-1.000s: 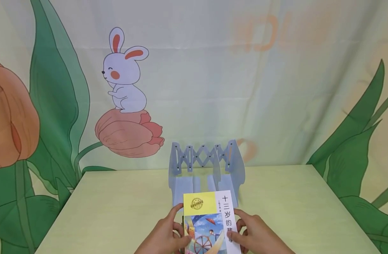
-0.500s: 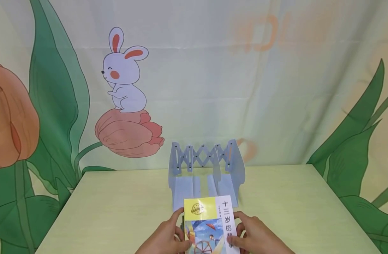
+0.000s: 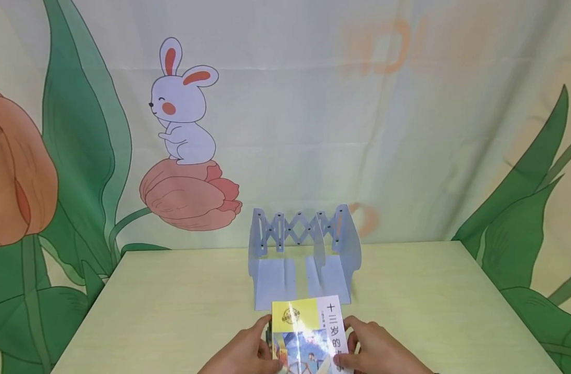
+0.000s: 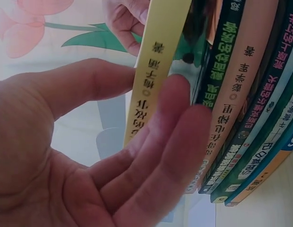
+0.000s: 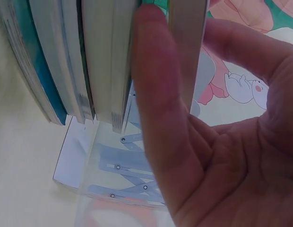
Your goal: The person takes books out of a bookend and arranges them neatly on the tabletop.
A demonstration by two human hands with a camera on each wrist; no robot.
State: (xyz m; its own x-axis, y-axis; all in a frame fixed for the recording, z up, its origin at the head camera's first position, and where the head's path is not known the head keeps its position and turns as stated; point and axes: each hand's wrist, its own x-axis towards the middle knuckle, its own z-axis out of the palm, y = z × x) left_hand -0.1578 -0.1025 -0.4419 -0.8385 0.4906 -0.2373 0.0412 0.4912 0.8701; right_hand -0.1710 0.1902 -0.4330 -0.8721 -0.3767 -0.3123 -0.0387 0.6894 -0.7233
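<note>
A storybook (image 3: 306, 314) with a yellow, white and blue picture cover lies between my hands at the bottom of the head view. My left hand (image 3: 245, 348) grips its left edge, thumb on the cover and fingers underneath. Along the opposite edge, my right hand (image 3: 376, 347) pinches it the same way. The left wrist view shows the storybook's yellow spine (image 4: 158, 61) parted from a stack of several other books (image 4: 236, 99). Fingertips of my left hand reach into that gap. Page edges of the stack (image 5: 101, 61) show in the right wrist view, beside my right fingers.
A pale blue expanding book rack (image 3: 270, 283) with upright dividers stands on the light table (image 3: 173, 306), just beyond the storybook. Behind the table hangs a curtain (image 3: 304, 114) printed with a rabbit and tulips.
The storybook's far edge has moved down the head view, towards me, and away from the rack. Both hands keep their hold and have shifted slightly the same way.
</note>
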